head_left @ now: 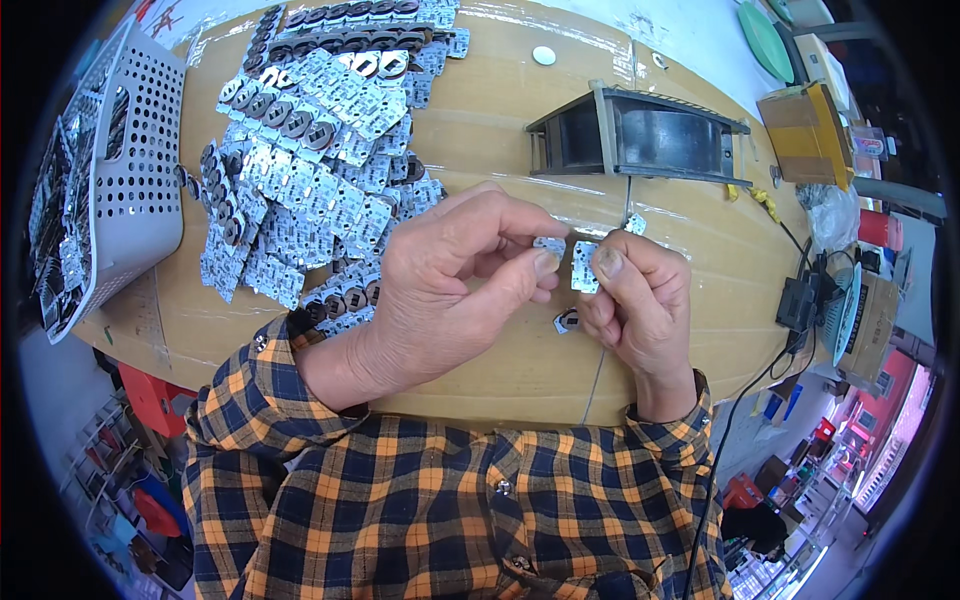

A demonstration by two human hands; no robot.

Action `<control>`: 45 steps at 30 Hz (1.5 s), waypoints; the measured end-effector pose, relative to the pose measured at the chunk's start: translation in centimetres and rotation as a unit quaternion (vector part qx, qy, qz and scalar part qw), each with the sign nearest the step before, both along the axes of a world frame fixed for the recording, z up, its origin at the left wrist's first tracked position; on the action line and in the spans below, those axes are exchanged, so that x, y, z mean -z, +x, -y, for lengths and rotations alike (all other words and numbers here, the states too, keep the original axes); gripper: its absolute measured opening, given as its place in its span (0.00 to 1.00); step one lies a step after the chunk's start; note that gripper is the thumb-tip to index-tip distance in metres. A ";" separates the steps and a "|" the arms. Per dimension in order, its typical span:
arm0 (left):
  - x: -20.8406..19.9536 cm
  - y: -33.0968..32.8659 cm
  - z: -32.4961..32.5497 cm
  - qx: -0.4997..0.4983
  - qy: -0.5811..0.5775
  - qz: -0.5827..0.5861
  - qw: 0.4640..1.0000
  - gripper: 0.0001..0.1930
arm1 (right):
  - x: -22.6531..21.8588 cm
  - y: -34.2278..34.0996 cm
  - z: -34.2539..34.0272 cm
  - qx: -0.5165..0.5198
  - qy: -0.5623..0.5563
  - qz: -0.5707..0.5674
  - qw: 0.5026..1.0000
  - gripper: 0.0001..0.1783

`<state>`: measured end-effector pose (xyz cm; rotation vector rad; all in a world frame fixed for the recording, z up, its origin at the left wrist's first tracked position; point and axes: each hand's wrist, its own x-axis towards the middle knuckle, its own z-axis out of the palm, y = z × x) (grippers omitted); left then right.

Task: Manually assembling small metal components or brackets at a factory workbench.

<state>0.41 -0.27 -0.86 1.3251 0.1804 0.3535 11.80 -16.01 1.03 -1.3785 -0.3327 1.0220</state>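
My left hand [465, 275] is closed, pinching a small white circuit board piece [548, 243] between thumb and forefinger. Just beside it, my right hand [645, 295] grips another white circuit board [583, 270] under its thumb, its remaining fingers curled in. The two pieces are close together; whether they touch I cannot tell. Below them on the table lies a small board with a dark round part [567, 320]. Past my right hand sits another small white board [636, 223]. A large heap of white circuit board panels [300, 185], several bearing dark round parts, spreads left of my hands.
The cardboard-covered table [480, 120] holds a black fan [665, 138] at the far right and a white round disc [543, 55] farther back. A perforated grey basket [140, 170] full of strips stands left. At the right edge are a cardboard box [805, 135] and a black cable [735, 410].
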 end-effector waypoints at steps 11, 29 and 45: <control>-0.9 -0.2 -0.3 0.054 0.148 -0.003 0.988 0.09 | -0.8 0.7 1.0 0.005 -0.054 0.103 0.993 0.12; -1.3 -0.3 0.0 0.081 -0.108 -0.079 0.988 0.11 | -3.4 0.1 1.5 -0.046 -0.060 0.383 0.921 0.04; -0.6 -0.3 -0.4 0.114 -0.196 -0.061 0.972 0.08 | -0.8 -0.2 0.5 -0.027 0.040 -0.092 0.995 0.16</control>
